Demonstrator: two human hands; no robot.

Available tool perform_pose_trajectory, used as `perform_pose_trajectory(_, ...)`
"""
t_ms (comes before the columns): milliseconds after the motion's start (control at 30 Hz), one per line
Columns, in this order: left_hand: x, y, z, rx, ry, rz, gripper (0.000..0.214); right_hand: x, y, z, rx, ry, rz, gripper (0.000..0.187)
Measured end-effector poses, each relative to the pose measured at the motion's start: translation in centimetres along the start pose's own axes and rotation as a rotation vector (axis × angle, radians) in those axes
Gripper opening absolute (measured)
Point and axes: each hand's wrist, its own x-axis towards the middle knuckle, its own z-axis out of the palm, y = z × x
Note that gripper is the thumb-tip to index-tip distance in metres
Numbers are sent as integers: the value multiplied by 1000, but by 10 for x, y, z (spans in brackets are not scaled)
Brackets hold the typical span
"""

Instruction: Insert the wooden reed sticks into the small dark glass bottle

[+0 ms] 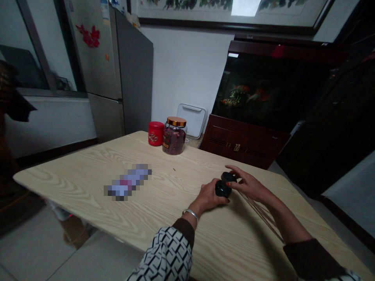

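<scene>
My left hand (206, 197) is wrapped around a small, dark, glossy round jar (223, 189) on the right part of the table. Right beside it, my right hand (246, 183) pinches a black round lid (228, 177) by its edge. The lid is tilted against the top of the jar; whether the two touch all round I cannot tell. Several thin brown sticks (260, 214) lie beneath my right forearm, their far ends hidden by the hand. What the jar contains does not show.
On the pale wooden table (164, 210) stand a red canister (156, 134) and a glass jar with a copper lid (174, 138) at the back edge. A blurred-out flat object (129, 182) lies left. Behind are a fridge (133, 78) and a fish tank (258, 89).
</scene>
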Motion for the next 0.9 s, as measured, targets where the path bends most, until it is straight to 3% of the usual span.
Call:
perform_pose_trajectory(100, 0, 1, -1, 7, -6, -5, 73, 13, -22, -17, -272, -164, -72, 48)
perform_pose_trajectory(167, 0, 2, -1, 0, -8, 2, 71, 21, -36, -19, -466, -218, -47, 44)
perform_pose_trajectory(333, -1, 3, -1, -70, -43, -33, 74, 29, -56, -5, -843, -152, 187, 74)
perform_pose_trajectory(433, -1, 3, -1, -80, -38, -33, 75, 27, -51, -4, -781, -115, 229, 83)
perform_pose_trajectory(533, 0, 2, -1, -45, -14, 4, 73, 21, -38, -14, -423, -78, 146, 74)
perform_pose_trajectory(633, 0, 2, -1, -24, -16, 11, 73, 15, -28, -23, -73, -147, 9, 72)
perform_pose_trajectory(700, -1, 2, -2, -23, -13, 13, 72, 12, -28, -24, -131, -131, 39, 72)
perform_pose_trajectory(833, -2, 3, -2, -22, -4, 21, 70, 10, -37, -20, -536, 108, 221, 60)
perform_pose_trajectory(900, -2, 3, -2, -26, -2, 22, 70, 9, -38, -20, -547, 140, 244, 63)
